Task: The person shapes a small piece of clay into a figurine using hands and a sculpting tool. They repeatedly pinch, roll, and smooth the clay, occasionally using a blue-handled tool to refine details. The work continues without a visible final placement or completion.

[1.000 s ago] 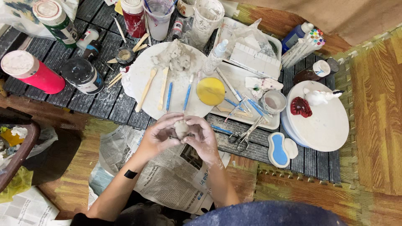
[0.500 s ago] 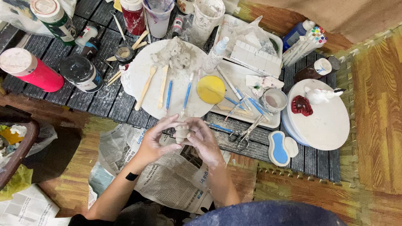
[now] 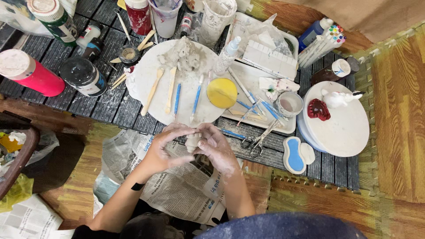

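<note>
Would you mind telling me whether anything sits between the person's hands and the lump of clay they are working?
Nothing visible does. The left hand and right hand both press directly on the grey clay lump, held above the newspaper, apart from the tools.

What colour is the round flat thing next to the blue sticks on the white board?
The round disc is yellow, seen in the head view.
</note>
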